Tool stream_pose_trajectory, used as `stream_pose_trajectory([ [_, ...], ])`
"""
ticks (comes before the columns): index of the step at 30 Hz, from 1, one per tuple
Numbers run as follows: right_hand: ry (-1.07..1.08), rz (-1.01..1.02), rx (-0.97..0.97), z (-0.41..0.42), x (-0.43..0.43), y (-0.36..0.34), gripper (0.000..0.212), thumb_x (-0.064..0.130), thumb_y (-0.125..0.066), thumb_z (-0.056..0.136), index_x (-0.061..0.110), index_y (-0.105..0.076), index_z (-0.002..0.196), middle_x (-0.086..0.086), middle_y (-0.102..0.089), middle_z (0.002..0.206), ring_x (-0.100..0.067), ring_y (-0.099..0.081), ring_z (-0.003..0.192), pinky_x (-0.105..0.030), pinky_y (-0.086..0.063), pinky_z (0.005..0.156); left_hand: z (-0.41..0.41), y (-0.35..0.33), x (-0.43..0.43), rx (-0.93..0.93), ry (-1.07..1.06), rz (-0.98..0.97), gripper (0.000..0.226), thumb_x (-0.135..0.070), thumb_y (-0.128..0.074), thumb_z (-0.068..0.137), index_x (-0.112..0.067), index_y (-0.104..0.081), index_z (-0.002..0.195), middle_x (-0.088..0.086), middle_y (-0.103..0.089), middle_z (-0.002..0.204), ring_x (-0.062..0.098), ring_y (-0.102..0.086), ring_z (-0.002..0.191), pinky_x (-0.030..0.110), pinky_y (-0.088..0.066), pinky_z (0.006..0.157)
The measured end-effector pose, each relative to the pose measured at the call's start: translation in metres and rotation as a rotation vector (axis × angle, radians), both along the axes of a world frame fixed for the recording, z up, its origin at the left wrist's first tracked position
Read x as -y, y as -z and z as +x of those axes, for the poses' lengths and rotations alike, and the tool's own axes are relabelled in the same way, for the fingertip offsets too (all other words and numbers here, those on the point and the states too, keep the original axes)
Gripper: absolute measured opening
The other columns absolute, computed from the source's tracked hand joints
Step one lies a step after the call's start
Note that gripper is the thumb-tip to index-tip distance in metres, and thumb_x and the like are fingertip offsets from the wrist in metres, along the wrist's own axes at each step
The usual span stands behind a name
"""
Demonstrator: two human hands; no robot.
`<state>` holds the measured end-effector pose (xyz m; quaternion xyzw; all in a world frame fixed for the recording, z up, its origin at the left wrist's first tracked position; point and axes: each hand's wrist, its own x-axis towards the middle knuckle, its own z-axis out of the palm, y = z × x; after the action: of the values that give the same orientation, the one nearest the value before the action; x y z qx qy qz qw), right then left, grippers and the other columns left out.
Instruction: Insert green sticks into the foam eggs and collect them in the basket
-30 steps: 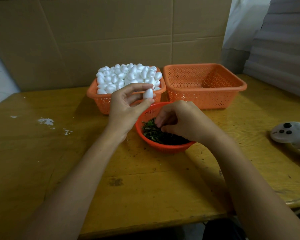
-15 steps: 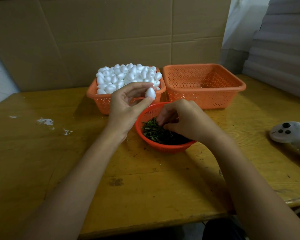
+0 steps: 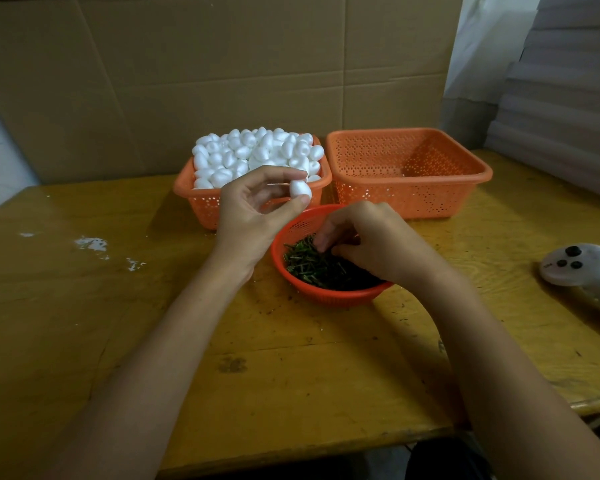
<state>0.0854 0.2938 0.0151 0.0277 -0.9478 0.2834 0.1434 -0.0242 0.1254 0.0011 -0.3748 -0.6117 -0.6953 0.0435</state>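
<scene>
The left hand (image 3: 253, 216) pinched a small white foam egg (image 3: 300, 189); the right hand (image 3: 371, 244), fingers (image 3: 324, 237) curled, picked among thin green sticks (image 3: 312, 268), catch unclear. Several tangled sticks might lift together and spill.

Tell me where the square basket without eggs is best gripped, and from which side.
Hold the basket by its out-turned rim, probably coming from above at the near side: the lip juts out for fingers to hook under, and the sloped walls show no handle.

Open tabletop (image 3: 465, 271) lies right of my bowl (image 3: 326, 299) up to the controller (image 3: 582, 268), while my left hand (image 3: 253, 220), the egg basket (image 3: 201, 206) and the right basket (image 3: 478, 174) hem its far side.
</scene>
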Motion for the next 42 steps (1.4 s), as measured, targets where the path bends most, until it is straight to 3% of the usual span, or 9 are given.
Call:
stream_pose_trajectory([
  [8,0.028,0.103,0.0,-0.0003,-0.0013,0.0009,0.036,-0.01,-0.074,0.077,0.02,-0.08,0.095,0.01,-0.078,0.091,-0.002,-0.072,0.087,-0.021,-0.054,0.088,0.0004,-0.0011,0.0007,0.006,0.014,0.007,0.027,-0.004,-0.084,0.086,-0.021,-0.077,0.106,-0.002,-0.08,0.112,0.022,-0.077,0.102,0.032,-0.062,0.089],
  [16,0.065,0.159,-0.063,-0.0026,-0.0031,0.0035,0.02,0.013,-0.08,0.087,0.025,-0.079,0.104,0.009,-0.078,0.101,-0.012,-0.07,0.099,-0.032,-0.052,0.093,-0.0008,-0.0005,0.0004,0.012,0.026,0.017,0.029,0.001,-0.081,0.087,-0.018,-0.077,0.109,0.001,-0.08,0.111,0.025,-0.078,0.099,0.033,-0.062,0.088],
  [21,0.076,0.166,-0.147,-0.0044,-0.0019,0.0046,0.018,0.017,-0.077,0.09,0.026,-0.08,0.105,0.01,-0.078,0.102,-0.009,-0.07,0.098,-0.02,-0.045,0.083,-0.002,0.0001,0.0003,0.019,0.019,0.022,0.028,0.0,-0.08,0.087,-0.017,-0.077,0.108,0.004,-0.079,0.11,0.027,-0.078,0.098,0.036,-0.062,0.09],
  [26,0.119,0.238,-0.175,-0.0021,0.001,0.0022,0.02,0.016,-0.07,0.094,0.027,-0.079,0.108,0.007,-0.077,0.108,-0.017,-0.069,0.101,-0.039,-0.054,0.089,-0.0031,-0.0002,0.0004,0.014,0.023,0.029,0.028,0.0,-0.079,0.087,-0.018,-0.078,0.108,0.004,-0.08,0.111,0.026,-0.077,0.103,0.035,-0.062,0.091],
  [29,0.142,0.222,-0.2,-0.0005,0.0021,-0.0003,0.022,0.014,-0.07,0.092,0.026,-0.08,0.108,0.008,-0.077,0.107,-0.016,-0.069,0.099,-0.037,-0.053,0.087,-0.0023,0.0001,0.0,0.014,0.027,0.034,0.028,0.003,-0.078,0.088,-0.016,-0.077,0.109,0.006,-0.08,0.109,0.024,-0.077,0.103,0.03,-0.061,0.088],
  [36,0.166,0.193,-0.182,-0.0005,0.0013,-0.0009,0.012,0.022,-0.074,0.093,0.027,-0.079,0.103,0.008,-0.078,0.102,-0.018,-0.07,0.101,-0.038,-0.051,0.091,-0.0001,0.0015,-0.0017,0.037,0.04,0.049,0.025,0.003,-0.075,0.087,-0.01,-0.077,0.109,0.012,-0.08,0.107,0.032,-0.077,0.105,0.049,-0.062,0.095],
  [42,0.093,0.097,-0.21,0.0011,0.004,-0.0008,0.008,0.021,-0.057,0.105,0.017,-0.059,0.112,0.006,-0.078,0.091,-0.024,-0.072,0.091,-0.047,-0.053,0.085,-0.0014,0.0019,-0.0015,0.05,0.068,0.071,0.025,0.002,-0.074,0.088,-0.013,-0.077,0.108,0.01,-0.081,0.106,0.029,-0.077,0.104,0.039,-0.064,0.088],
])
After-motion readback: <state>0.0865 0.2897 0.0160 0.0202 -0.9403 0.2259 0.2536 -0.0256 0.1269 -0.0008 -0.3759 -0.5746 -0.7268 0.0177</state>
